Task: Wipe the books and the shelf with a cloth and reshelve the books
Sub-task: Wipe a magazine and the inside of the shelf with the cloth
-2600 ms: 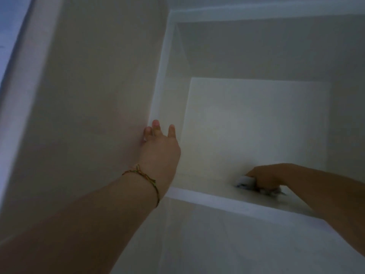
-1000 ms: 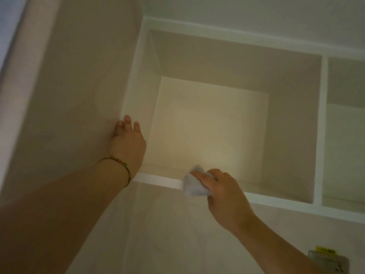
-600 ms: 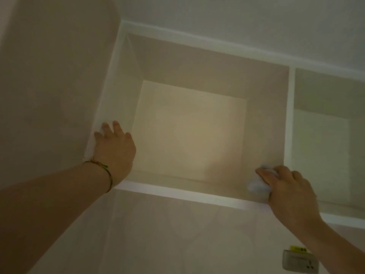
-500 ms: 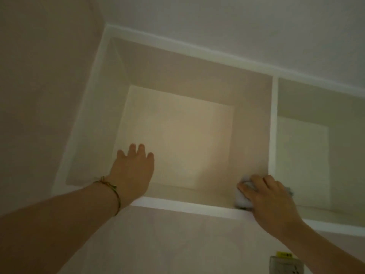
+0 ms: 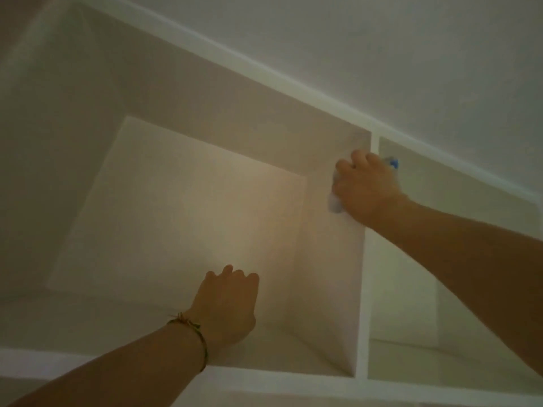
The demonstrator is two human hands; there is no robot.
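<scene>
Risen up the divider, right hand presses cloth

Single head-worn view, set below the shelf and tilted upward into its open compartment, close enough that both forearms enter from the lower edge. The ceiling lies above and beyond the fingers.

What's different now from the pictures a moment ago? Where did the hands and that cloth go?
The right hand, gripping the cloth, has gone from the shelf floor's front edge up the divider panel, near its top. The left hand has left the left side wall and now reaches into the middle of the compartment. The cloth stayed in the same grip, the bracelet on the left wrist, and no books are in view.
</scene>
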